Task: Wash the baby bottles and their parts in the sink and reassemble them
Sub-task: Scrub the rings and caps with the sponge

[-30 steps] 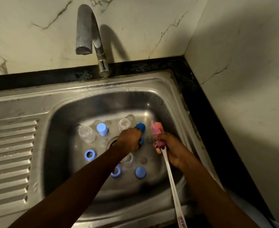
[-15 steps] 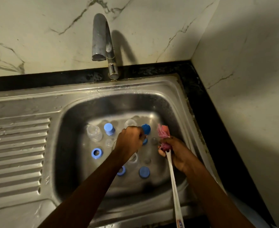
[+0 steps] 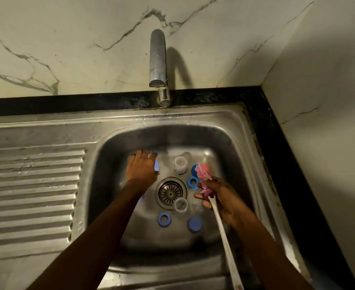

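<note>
In the steel sink (image 3: 231, 147) my left hand (image 3: 143, 169) reaches palm-down over the basin's left part. It covers a clear bottle; a light blue cap (image 3: 156, 165) peeks out at its right edge, and its grip is hidden. My right hand (image 3: 224, 198) grips the white-handled bottle brush (image 3: 222, 231), whose pink sponge head (image 3: 202, 174) points away from me. Two open clear bottles stand upright, one (image 3: 180, 165) behind the drain (image 3: 171, 193) and one (image 3: 181, 206) in front. Blue rings (image 3: 192, 182) (image 3: 164, 219) and a blue cap (image 3: 194, 224) lie on the basin floor.
The tap (image 3: 157, 59) arches over the sink's back edge with no water running. A ribbed draining board (image 3: 32, 191) lies to the left. Marble walls close the back and right, edged by a black counter strip (image 3: 277, 143).
My left hand has left the blue cap beside the sponge and swung left across the basin to the far-left bottle. The right hand keeps hold of the brush. The view has shifted.
</note>
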